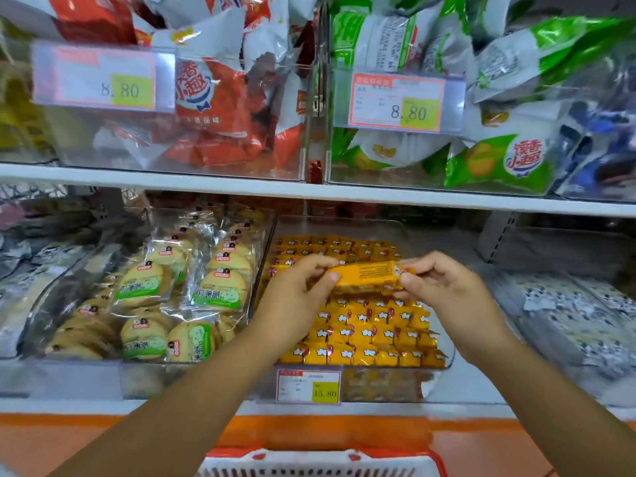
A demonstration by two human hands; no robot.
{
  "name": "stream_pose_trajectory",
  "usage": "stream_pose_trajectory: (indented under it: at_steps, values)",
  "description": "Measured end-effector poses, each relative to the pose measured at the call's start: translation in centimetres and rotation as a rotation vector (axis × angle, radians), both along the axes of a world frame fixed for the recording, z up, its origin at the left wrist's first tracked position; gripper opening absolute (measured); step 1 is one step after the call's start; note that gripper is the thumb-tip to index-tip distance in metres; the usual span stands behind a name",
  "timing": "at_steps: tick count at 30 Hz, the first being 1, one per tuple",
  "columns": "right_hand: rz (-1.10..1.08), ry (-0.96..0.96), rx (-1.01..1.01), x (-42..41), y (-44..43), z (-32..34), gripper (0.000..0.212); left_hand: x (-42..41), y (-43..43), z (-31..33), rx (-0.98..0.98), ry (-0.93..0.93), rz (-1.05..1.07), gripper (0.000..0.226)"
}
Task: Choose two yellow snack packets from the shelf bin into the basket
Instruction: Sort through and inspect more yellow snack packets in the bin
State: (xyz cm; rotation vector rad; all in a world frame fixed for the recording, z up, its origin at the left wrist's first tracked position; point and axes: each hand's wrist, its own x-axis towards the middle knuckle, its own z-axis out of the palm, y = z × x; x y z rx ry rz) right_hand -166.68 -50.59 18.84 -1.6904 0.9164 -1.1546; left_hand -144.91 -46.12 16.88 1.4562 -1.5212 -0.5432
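A long yellow snack packet (366, 277) is held level above the clear shelf bin (444, 364), its printed back facing me. My left hand (299, 294) pinches its left end and my right hand (437, 287) pinches its right end. Below it the bin holds several rows of the same yellow packets (371, 335), standing on end. The white basket (320, 464) with a red rim shows only its top edge at the bottom of the view, under my forearms.
A bin of round biscuits in green-labelled wrappers (192, 290) sits left of the yellow one, and a bin of black-and-white packets (578, 311) sits right. The upper shelf (309, 191) holds bins of red and green bags. A price tag (308, 385) hangs on the yellow bin's front.
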Motion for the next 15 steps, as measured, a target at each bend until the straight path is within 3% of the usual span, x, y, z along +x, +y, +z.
stream_pose_trajectory:
  at_steps: [3, 6, 12, 15]
  values:
    - [-0.022, -0.106, 0.106, -0.5, 1.3, -1.2, 0.017, -0.3, 1.5, 0.5, 0.080, 0.198, -0.128, 0.006]
    - [-0.013, -0.216, 0.153, -0.4, 2.3, -1.6, 0.007, -0.6, 2.9, -0.1, 0.189, 0.423, -0.264, 0.015]
    - [0.086, -0.250, 0.254, 0.3, 3.6, -1.4, 0.011, 0.1, 3.8, -0.6, 0.147, 0.584, -0.181, 0.030]
    - [0.102, -0.227, 0.244, 0.7, 3.7, -1.4, 0.037, 0.5, 4.2, -0.1, 0.127, 0.618, -0.176, 0.044]
